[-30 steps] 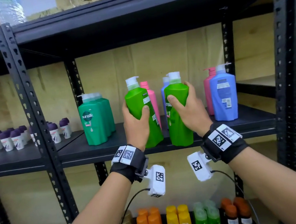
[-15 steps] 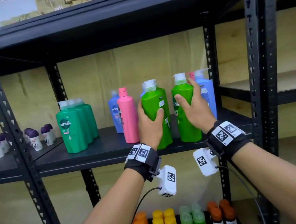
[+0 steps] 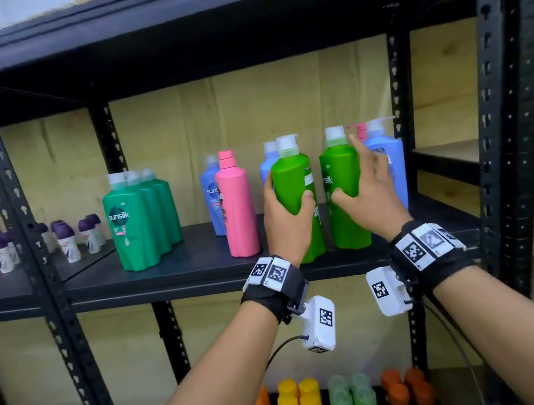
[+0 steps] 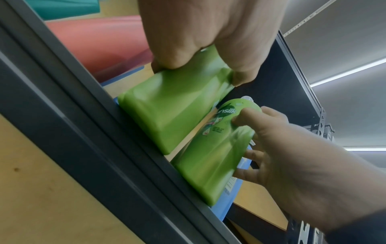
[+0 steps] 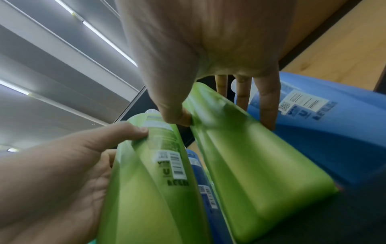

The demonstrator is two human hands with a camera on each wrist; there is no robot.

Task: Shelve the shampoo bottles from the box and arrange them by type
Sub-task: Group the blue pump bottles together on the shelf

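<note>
Two bright green pump bottles stand side by side at the front of the black middle shelf. My left hand grips the left green bottle around its middle, thumb in front; the left wrist view shows that bottle at the shelf's edge. My right hand has straight, spread fingers, with the thumb touching the front of the right green bottle. In the right wrist view its fingers lie between that bottle and a blue bottle.
A pink bottle and blue bottles stand left of my hands, with dark green Sunsilk bottles farther left. A blue bottle stands close on the right by the black post. Small purple-capped bottles fill the left bay.
Both green bottles moved right past the pink one and now stand on the shelf front. My right hand's fingers have straightened off its bottle; the left still grips.
</note>
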